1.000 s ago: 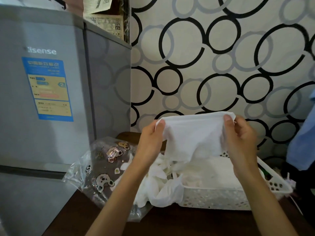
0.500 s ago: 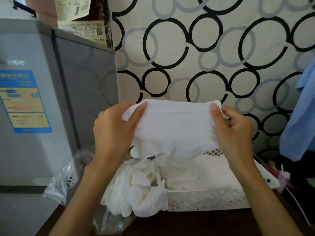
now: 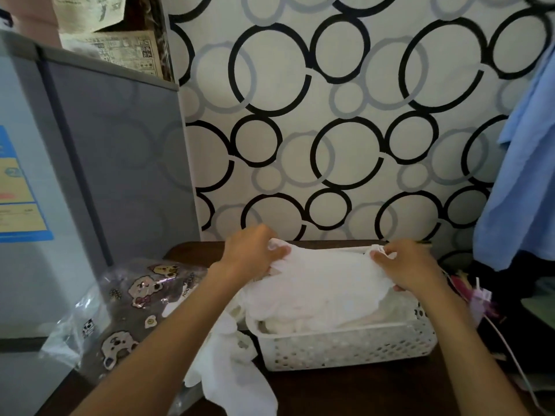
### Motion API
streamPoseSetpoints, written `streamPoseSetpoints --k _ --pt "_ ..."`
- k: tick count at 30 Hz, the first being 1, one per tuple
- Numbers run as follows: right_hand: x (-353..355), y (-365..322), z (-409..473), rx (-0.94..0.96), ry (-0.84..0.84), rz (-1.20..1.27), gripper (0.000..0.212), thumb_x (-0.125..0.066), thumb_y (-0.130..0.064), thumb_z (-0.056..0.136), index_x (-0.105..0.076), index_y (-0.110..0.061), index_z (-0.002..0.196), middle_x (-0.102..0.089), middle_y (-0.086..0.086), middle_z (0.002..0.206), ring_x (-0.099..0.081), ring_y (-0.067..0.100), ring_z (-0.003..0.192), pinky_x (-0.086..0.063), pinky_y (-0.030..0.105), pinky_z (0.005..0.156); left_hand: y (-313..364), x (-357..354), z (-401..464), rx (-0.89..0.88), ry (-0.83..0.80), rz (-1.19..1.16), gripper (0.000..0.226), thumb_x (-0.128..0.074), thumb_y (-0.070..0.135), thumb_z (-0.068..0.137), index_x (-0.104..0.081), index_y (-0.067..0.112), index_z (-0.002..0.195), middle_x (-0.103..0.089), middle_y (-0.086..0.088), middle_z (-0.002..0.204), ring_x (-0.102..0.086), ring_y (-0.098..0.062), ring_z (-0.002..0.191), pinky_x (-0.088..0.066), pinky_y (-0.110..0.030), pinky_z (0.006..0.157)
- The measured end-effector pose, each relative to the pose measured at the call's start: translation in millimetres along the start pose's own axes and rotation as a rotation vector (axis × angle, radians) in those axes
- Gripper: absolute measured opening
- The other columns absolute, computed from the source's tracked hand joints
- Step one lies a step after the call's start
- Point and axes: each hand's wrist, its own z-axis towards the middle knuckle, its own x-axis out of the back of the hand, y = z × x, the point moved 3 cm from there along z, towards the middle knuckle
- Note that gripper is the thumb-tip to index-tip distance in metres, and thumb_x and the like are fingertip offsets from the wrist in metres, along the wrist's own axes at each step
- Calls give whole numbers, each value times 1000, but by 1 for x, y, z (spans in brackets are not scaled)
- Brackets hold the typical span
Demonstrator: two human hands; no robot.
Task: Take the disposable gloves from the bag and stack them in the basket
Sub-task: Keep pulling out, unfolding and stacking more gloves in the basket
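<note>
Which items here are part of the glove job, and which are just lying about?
Job: glove held by left hand and right hand; basket; bag; loose gloves.
Lying about: fridge; blue cloth; newspaper.

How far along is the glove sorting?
Partly done. The white basket already holds a layer of gloves. In hand: the left hand and right hand each pinch an end of a glove, spread over the basket. Left: a pile of gloves spilling from the bear-print bag.
</note>
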Motion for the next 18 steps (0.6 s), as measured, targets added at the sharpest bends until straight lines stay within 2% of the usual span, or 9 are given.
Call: streamPoseSetpoints --k 2,5,8,10,12,13,15,17,18 --pt "0 6 2 -9 74 -50 31 -49 -34 97 -65 -10 107 -64 7 90 -61 20 57 -48 31 69 9 -4 5 -35 34 105 37 -56 49 91 -48 21 68 -52 4 68 -55 -20 74 -32 -28 57" --pt "2 10 4 -7 179 -100 29 -50 -38 95 -65 -13 95 -67 9 93 -63 29 81 -41 30 69 17 -5 8 -19 100 171 31 -58 49 91 -61 24 108 -66 3 104 -60 -18 99 -42 -29 74" --pt "5 9 4 2 181 -84 37 -64 -40 87 -60 -18 117 -64 9 113 -59 30 103 -45 34 79 18 -2 1 -100 195 97 37 -55 45 93 -54 25 125 -60 5 125 -55 -16 113 -46 -32 88" --pt "10 9 5 49 177 -78 53 -73 -36 81 -53 -19 127 -60 9 119 -55 29 111 -47 38 84 25 -1 -8 -235 92 24 43 -48 49 95 -49 27 132 -53 7 133 -49 -14 121 -41 -29 90" --pt "18 3 5 168 194 -96 54 -75 -24 80 -51 -20 128 -55 11 122 -52 26 110 -46 37 85 35 -7 -19 -336 -171 -14 61 -42 61 92 -35 30 144 -39 9 148 -35 -14 136 -33 -32 104" --pt "19 -2 5 241 152 -86 51 -73 -20 81 -51 -21 127 -54 10 123 -51 22 107 -45 35 84 39 -12 -24 -341 -303 -1 72 -40 66 89 -24 30 150 -26 10 156 -23 -13 143 -23 -33 112" --pt "9 -10 1 339 -111 -118 56 -69 -25 85 -44 -25 135 -47 7 134 -47 18 114 -41 31 92 39 -26 -31 -302 -478 72 89 -39 72 85 -3 29 153 -2 11 161 -4 -11 148 -6 -34 118" --pt "-12 -5 -3 269 -461 -339 85 -64 -48 84 -15 -26 150 -19 5 156 -23 23 141 -25 37 113 35 -40 -33 -274 -557 155 96 -40 74 83 9 28 152 10 10 161 4 -12 148 -2 -36 118" --pt "-20 1 -4 185 -583 -444 99 -60 -58 82 2 -25 152 -2 3 160 -8 23 146 -15 39 118 32 -45 -33 -274 -587 191 96 -39 73 85 12 28 152 13 8 160 6 -13 148 -1 -38 119"
